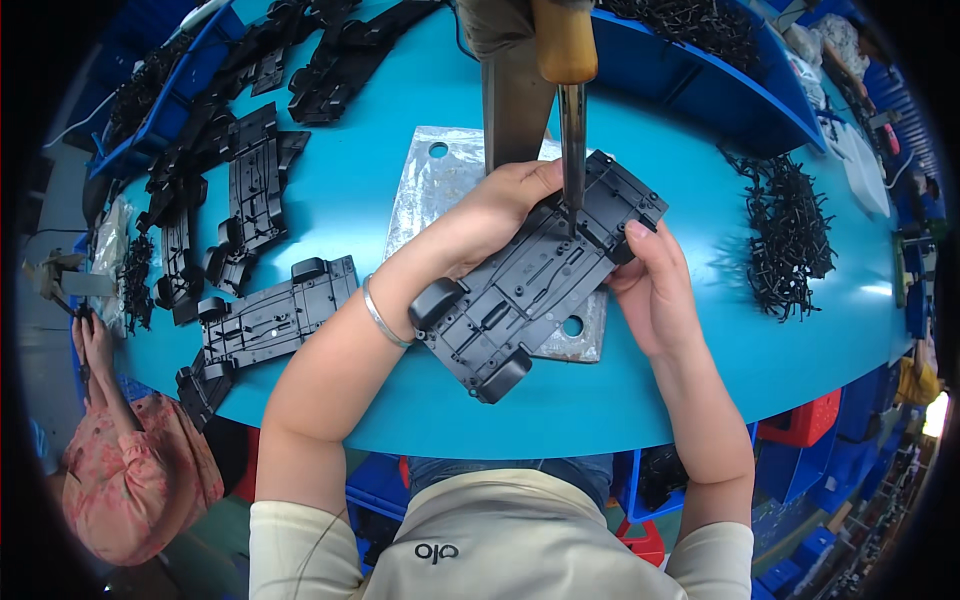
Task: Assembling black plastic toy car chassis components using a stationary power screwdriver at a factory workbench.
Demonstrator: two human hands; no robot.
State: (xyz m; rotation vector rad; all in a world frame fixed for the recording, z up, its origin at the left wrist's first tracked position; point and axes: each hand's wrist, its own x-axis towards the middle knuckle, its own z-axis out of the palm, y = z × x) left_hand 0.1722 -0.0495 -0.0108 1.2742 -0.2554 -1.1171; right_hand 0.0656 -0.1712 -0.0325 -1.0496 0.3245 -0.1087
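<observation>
Between my two hands is a black plastic chassis plate (545,275), tilted across a grey metal base plate (415,190). My left hand (500,215) grips its far left side, with the fingers partly hidden behind the tool post. On the right edge, my right hand (655,275) is closed, thumb on top and fingers underneath. A screwdriver-like metal shaft (573,150) with a wooden handle (566,45) comes down from above. Its tip meets or nearly meets the chassis between my hands; contact cannot be made out.
More black chassis plates (280,312) lie at left on the turquoise table (450,410). A heap of thin black parts (785,235) sits at right. Blue bins (700,85) stand at the back. Another person (140,470) works at far left. A metal post (515,110) rises behind the chassis.
</observation>
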